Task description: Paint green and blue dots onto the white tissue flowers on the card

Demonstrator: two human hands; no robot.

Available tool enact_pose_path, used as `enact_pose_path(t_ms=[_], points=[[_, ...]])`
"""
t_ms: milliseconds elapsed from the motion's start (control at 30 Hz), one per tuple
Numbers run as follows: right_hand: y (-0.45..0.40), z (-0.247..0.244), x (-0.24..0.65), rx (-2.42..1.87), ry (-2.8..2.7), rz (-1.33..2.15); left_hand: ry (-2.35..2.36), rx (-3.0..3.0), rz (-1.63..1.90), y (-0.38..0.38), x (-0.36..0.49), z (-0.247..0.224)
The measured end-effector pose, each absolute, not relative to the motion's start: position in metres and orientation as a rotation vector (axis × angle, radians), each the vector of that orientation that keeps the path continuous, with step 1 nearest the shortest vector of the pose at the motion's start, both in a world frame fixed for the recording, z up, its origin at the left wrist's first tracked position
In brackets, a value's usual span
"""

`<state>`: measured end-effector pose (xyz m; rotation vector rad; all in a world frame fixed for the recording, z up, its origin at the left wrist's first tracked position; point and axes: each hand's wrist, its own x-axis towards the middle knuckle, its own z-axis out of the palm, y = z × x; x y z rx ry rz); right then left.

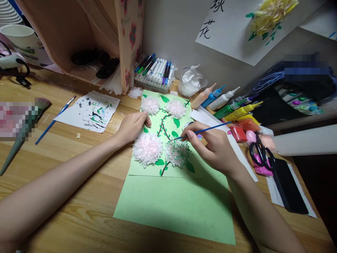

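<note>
My right hand point(210, 144) pinches a thin blue paintbrush point(210, 128), its tip over a pale paper flower point(179, 153) whose petals are dabbed with green. Several pale flowers are fixed to a light green sheet point(152, 123), among painted green leaves and dark stems. Resting at this sheet's left edge, my left hand point(134, 125) lies between the upper left flower point(150, 105) and the larger pink-white flower point(147, 149); its fingers curl under, so what they grip, if anything, is hidden. Beneath lies a larger green sheet point(176, 203).
A paint-smeared cloth point(97, 110) and another blue brush point(47, 131) lie left. Behind stand a box of markers point(155, 82) and a plastic cup with tissue point(191, 84). Paint bottles point(226, 102), black scissors point(260, 154) and a dark phone point(289, 186) are on the right.
</note>
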<state>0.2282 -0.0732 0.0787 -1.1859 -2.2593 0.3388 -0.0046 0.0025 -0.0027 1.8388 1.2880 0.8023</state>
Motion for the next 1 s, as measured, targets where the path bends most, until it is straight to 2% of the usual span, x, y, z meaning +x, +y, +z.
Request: enact_pose_path(t_ms=[300,433,633,1000], points=[[-0.073,0.082,0.236,-1.211,-2.182,0.354,1.285,1.836,0.798,0.002,-0.005,-0.001],[-0.067,0.093,0.259,-1.384,-1.976,0.276,1.283,1.84,0.791,0.003,-0.005,-0.001],[-0.051,0.091,0.274,-1.695,-2.223,0.238,1.309,1.847,0.778,0.003,-0.005,0.001],[-0.056,0.087,0.27,-1.428,-2.08,0.233,1.315,1.858,0.788,0.003,-0.005,0.002]])
